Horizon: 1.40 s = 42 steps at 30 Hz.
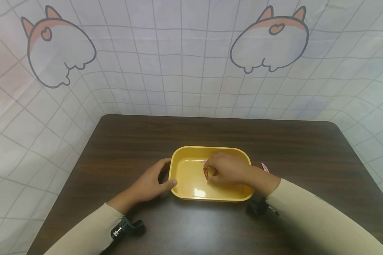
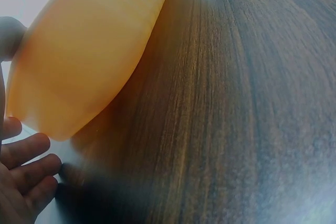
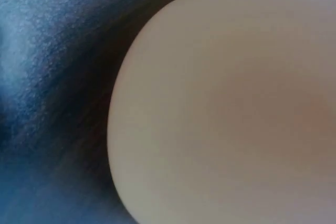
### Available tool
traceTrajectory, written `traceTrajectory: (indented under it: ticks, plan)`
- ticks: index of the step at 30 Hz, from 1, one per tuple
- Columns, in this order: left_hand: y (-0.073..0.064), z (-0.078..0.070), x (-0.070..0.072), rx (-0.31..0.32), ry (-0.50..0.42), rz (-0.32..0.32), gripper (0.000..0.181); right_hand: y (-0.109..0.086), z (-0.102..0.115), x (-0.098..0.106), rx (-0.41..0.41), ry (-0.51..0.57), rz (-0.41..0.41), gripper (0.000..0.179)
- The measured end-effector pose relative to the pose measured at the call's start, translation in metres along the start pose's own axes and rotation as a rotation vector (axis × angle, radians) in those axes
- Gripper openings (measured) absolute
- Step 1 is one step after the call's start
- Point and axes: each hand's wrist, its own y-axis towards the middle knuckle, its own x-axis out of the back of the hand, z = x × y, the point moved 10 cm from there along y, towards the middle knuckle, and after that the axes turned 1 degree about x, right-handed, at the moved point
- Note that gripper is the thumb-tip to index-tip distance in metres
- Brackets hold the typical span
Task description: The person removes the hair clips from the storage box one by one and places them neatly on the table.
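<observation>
A yellow rectangular tray [image 1: 186, 179] with rounded corners lies on the dark table. My left hand [image 1: 150, 182] holds its left end, thumb over the rim and fingers along the outside; the left wrist view shows those fingers [image 2: 32, 169] beside the orange-looking tray wall [image 2: 89, 51]. Inside the tray, my right hand [image 1: 228, 168] pinches a small red hair clip [image 1: 205, 173] between fingertips and thumb. A pink strip [image 1: 203, 161], partly hidden by that hand, lies near the tray's back wall. Only a pale blurred surface, apparently the tray's outer wall [image 3: 199, 103], fills the right wrist view.
A pink clip-like piece [image 1: 265, 167] lies on the table [image 1: 140, 134] right of the tray, partly behind my right forearm. White grid-patterned cloth [image 1: 191, 71] encloses the table's back and sides. A black wrist device [image 1: 127, 226] hangs under the left sleeve.
</observation>
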Motion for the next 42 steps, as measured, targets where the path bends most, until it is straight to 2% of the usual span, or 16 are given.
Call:
traceTrajectory:
  ticks: [10,20,27,31,38,42]
  plan:
    - [0.0,0.001,0.0,-0.003,0.001,0.002,0.077,0.003,0.001,-0.003,-0.018,-0.006,0.029,0.028]
    - [0.0,0.001,0.0,0.0,-0.003,0.002,0.078,0.006,0.004,-0.005,0.0,-0.036,0.019,0.013]
    - [0.0,0.001,0.0,0.006,-0.001,0.003,0.078,0.005,-0.001,-0.009,-0.053,-0.049,0.023,0.013]
    - [0.0,0.0,0.0,0.007,0.004,0.003,0.078,0.005,-0.004,-0.01,-0.056,-0.043,0.02,0.012]
    - [0.0,0.001,0.0,0.008,-0.001,0.001,0.078,0.002,0.001,0.004,0.008,0.047,-0.021,0.013]
    - [0.0,0.001,0.0,0.009,0.009,-0.003,0.078,-0.003,-0.003,0.012,-0.009,0.055,-0.039,0.014]
